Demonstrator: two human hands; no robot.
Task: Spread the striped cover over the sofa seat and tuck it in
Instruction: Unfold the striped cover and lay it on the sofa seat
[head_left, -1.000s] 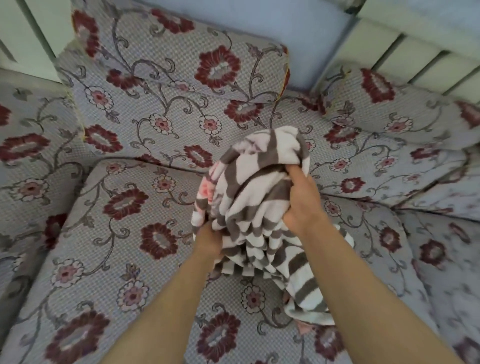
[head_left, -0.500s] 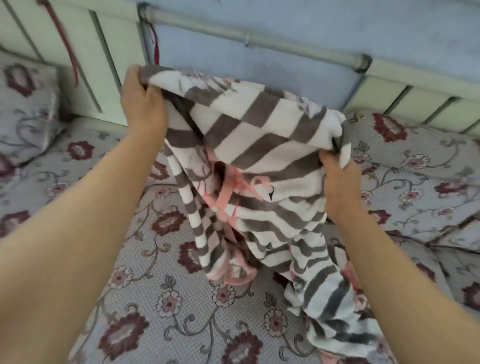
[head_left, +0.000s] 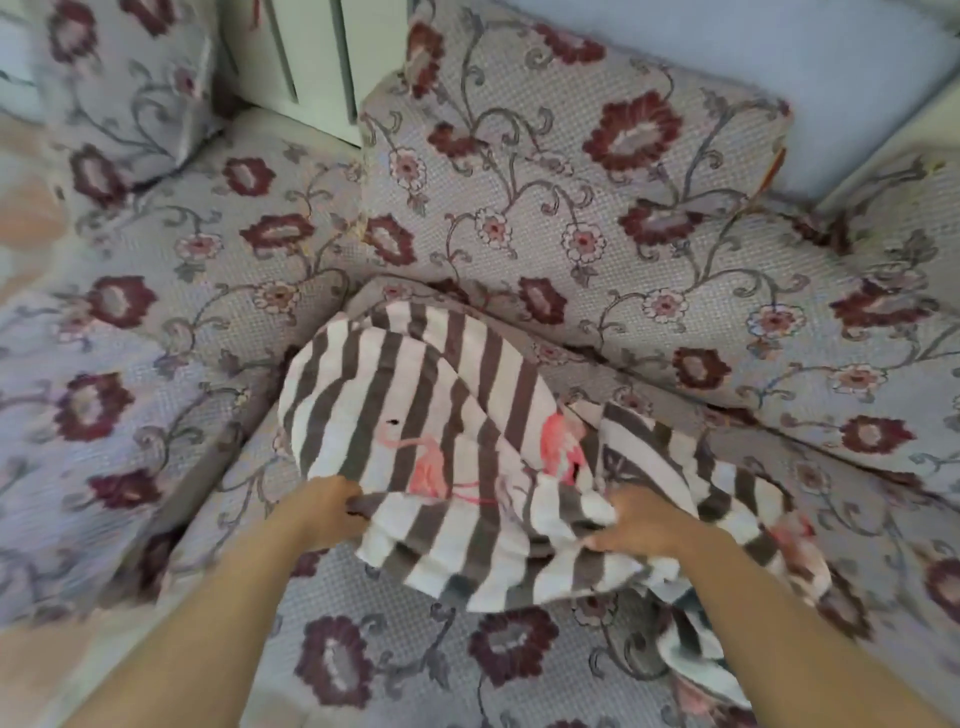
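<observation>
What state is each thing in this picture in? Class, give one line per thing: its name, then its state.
striped cover: partly spread on the seat, rumpled at the right, not tucked.
left hand: grips the cover's near edge.
right hand: grips the bunched near edge.
sofa seat: mostly uncovered.
back cushion: leaning upright behind the seat.

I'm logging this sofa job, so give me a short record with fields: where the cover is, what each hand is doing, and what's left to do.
cover: striped cover billowed over the back of the sofa seat, bunched on the right
left hand: left hand grips the cover's near edge
right hand: right hand grips the near edge further right
back cushion: back cushion stands behind the cover
left to do: front of the seat uncovered; nothing looks tucked in yet
</observation>
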